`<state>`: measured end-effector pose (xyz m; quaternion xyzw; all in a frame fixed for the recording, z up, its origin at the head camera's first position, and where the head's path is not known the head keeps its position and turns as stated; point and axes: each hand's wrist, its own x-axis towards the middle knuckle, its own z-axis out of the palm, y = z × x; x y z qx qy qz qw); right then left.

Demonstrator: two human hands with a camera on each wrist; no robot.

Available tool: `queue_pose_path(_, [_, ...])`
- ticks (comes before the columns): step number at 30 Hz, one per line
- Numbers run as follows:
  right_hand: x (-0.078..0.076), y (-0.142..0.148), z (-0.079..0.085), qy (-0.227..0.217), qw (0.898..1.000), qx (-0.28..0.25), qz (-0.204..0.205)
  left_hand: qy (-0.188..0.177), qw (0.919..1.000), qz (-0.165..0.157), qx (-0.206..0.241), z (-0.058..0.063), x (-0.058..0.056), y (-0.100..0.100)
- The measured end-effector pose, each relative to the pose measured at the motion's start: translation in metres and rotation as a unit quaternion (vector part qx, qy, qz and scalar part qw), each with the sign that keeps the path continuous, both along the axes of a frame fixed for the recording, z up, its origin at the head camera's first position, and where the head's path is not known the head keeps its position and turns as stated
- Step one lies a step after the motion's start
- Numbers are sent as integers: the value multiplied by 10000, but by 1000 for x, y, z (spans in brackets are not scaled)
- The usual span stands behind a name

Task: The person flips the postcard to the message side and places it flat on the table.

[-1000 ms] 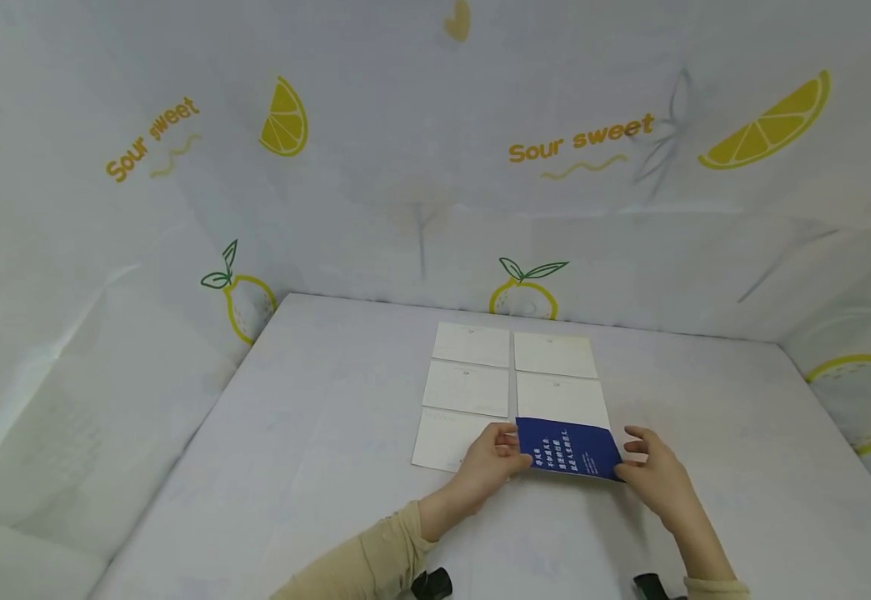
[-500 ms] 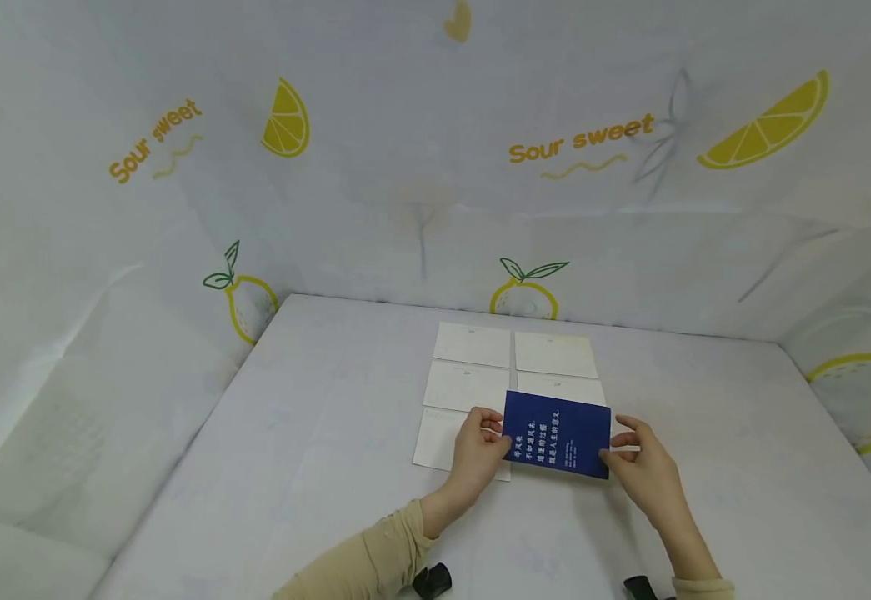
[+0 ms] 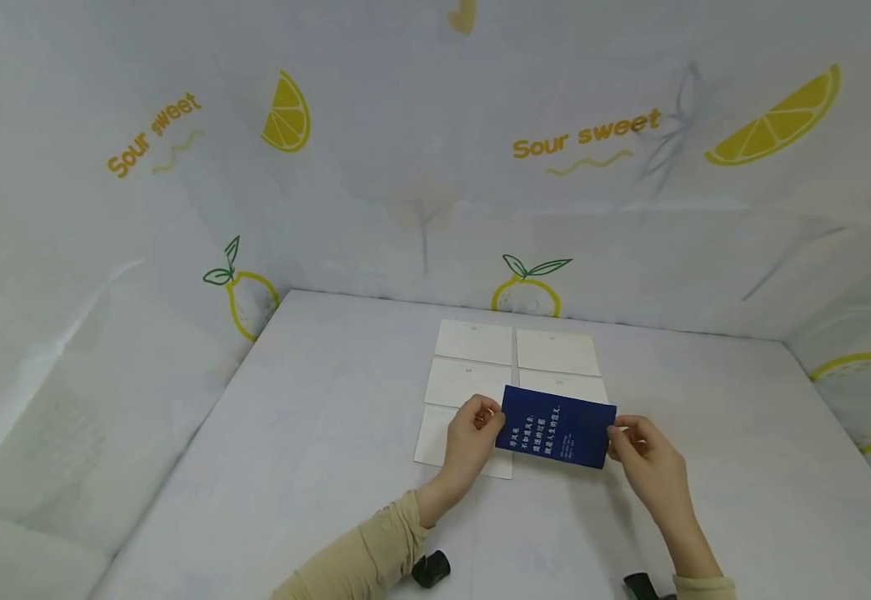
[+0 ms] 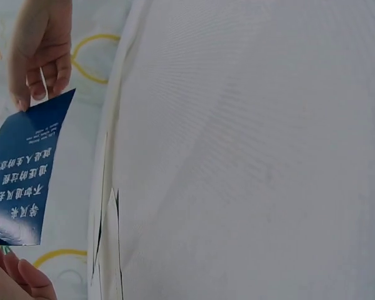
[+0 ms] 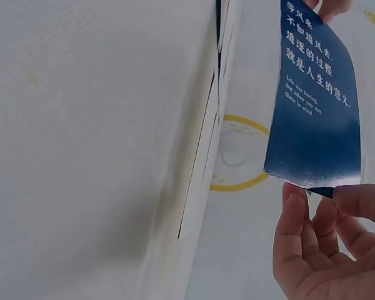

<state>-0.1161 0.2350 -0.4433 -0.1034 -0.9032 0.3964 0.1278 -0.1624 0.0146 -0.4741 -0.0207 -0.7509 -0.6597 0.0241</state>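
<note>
A blue card (image 3: pixel 555 427) with white Chinese writing, lettered side up, is held above the table between both hands. My left hand (image 3: pixel 468 442) pinches its left edge between thumb and fingers. At the opposite edge my right hand (image 3: pixel 653 467) grips a corner; the right wrist view shows the thumb on the blue card (image 5: pixel 319 106) and the fingers beneath. In the left wrist view the blue card (image 4: pixel 28 162) appears upside down and slightly bent. Behind and below it, white cards (image 3: pixel 473 342) lie face down in two columns, partly covered by the blue card and my left hand.
The white table (image 3: pixel 315 400) meets a lemon-print backdrop (image 3: pixel 390 167) at its back and sides. In the wrist views, the edges of some flat white cards (image 5: pixel 200 156) lift a little from the table. Black wrist gear (image 3: pixel 431 569) shows near the left sleeve.
The blue card has risen off the lower right of the card layout and tilted toward the camera, both hands moving up with it. The right hand's fingers have closed in on its right edge.
</note>
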Motion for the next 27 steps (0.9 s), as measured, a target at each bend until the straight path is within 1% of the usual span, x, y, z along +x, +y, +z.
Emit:
queue_pose_path(3, [-1,1,0,97,10000,-22,2,-81,9998,-39,168,0,-2,-2])
queue_pose_path(5, [-1,1,2,-40,9999,-105,63,-132,9995,-105,283,-1,-3,-2])
queue_pose_path(7, [-2,2,4,-217,9991,-330,143,-225,9987,-178,410,-1,-3,-2])
queue_pose_path(8, [-4,7,-4,-238,9984,-470,182,-265,9985,-199,438,-1,-3,-2])
queue_pose_path(9, [-5,9,-5,-267,9973,-635,236,-308,9981,-218,492,0,-3,-2])
queue_pose_path(11, [-7,13,-12,-135,9934,-1060,420,-365,9974,-256,566,0,-4,-1])
queue_pose_path(13, [-8,16,-16,17,9883,-1408,585,-414,9967,-299,633,0,-4,-2])
queue_pose_path(14, [-8,18,-18,92,9838,-1656,683,-427,9962,-327,678,0,-5,-2])
queue_pose_path(15, [-6,16,-12,64,9800,-1838,758,-445,9955,-363,749,0,-5,-2])
queue_pose_path(16, [-7,19,-15,115,9740,-2106,829,-456,9951,-395,782,-1,-5,-2])
queue_pose_path(17, [-7,20,-14,23,9712,-2226,845,-484,9945,-426,824,-1,-5,-2])
queue_pose_path(18, [-8,23,-17,-24,9665,-2412,879,-517,9939,-452,861,-1,-6,-3])
queue_pose_path(20, [-12,32,-27,-89,9599,-2634,953,-562,9930,-485,916,-1,-6,-3])
queue_pose_path(22, [-15,41,-36,-257,9617,-2538,1007,-576,9932,-490,888,-2,-6,-3])
queue_pose_path(25, [-19,51,-45,-481,9689,-2248,917,-571,9938,-511,805,-3,-7,-3])
queue_pose_path(27, [-20,54,-46,-658,9722,-2076,859,-588,9942,-563,698,-4,-8,-2])
